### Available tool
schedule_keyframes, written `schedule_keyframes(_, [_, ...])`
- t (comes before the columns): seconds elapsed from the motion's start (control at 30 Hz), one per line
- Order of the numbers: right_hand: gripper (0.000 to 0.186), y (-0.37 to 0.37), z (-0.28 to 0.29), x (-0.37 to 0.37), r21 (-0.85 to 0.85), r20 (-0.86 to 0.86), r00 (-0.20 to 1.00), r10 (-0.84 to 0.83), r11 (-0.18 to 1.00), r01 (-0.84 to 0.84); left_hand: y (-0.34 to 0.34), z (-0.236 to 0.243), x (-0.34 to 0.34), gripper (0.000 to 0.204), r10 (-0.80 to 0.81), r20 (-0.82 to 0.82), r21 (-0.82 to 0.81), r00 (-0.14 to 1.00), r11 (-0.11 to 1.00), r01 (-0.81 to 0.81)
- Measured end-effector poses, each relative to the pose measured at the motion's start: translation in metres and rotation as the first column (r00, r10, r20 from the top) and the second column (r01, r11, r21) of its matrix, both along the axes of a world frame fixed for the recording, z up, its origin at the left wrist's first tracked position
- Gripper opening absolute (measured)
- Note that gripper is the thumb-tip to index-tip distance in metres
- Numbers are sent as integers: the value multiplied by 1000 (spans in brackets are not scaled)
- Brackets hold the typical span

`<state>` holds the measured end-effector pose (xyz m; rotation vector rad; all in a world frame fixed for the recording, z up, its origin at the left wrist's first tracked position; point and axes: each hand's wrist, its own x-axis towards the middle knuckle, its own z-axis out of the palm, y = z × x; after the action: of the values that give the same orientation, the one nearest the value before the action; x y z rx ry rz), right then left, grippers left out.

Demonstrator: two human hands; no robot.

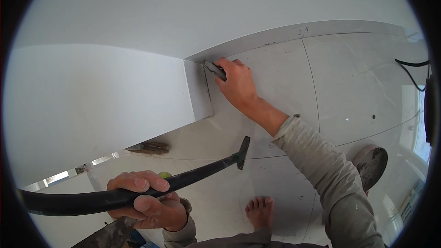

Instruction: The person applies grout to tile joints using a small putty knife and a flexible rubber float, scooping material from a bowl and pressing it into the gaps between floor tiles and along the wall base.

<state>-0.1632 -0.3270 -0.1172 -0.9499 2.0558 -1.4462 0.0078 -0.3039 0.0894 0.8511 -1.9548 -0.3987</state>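
Observation:
My right hand (236, 82) grips a grey hand tool (213, 69), its tip at the inside corner where the grey skirting (257, 40) meets the short skirting piece (197, 92) at the foot of the white wall. My left hand (147, 202) is closed around a black tube (193, 177) with a flat nozzle head (243, 153), held above the tiled floor. A small yellow-green object (165, 174) shows behind the tube at my left fingers, partly hidden. A dusty metal blade (105, 236) shows just below my left hand; whether I also hold it I cannot tell.
A brush (151, 147) lies by the white wall's foot. A round dusty bucket or pan (370, 165) sits on the glossy tiles (344, 78) at right. Black cables (411, 63) and a dark object (429, 110) are at the far right. My bare foot (259, 213) is below.

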Motion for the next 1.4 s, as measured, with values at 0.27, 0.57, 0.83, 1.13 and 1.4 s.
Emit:
schedule_keyframes(0.27, [39,16,-4,53,67,-132,988,80,995,-71,3,15,27,30,-121,-95,32,988,992,124])
schedule_keyframes(0.57, [29,71,11,62,147,127,977,172,971,-190,11,30,39,33,-92,-68,-34,993,995,90])
schedule_keyframes(0.83, [39,34,-11,71,-99,-216,975,-56,994,35,15,36,37,40,-9,-145,26,989,1000,13])
schedule_keyframes(1.13, [29,76,8,80,106,293,953,-75,993,46,10,36,60,39,-117,-97,-11,988,993,117])
schedule_keyframes(1.4, [31,-6,-1,28,14,-125,991,-55,998,57,10,34,49,38,-78,-126,-19,989,997,76])
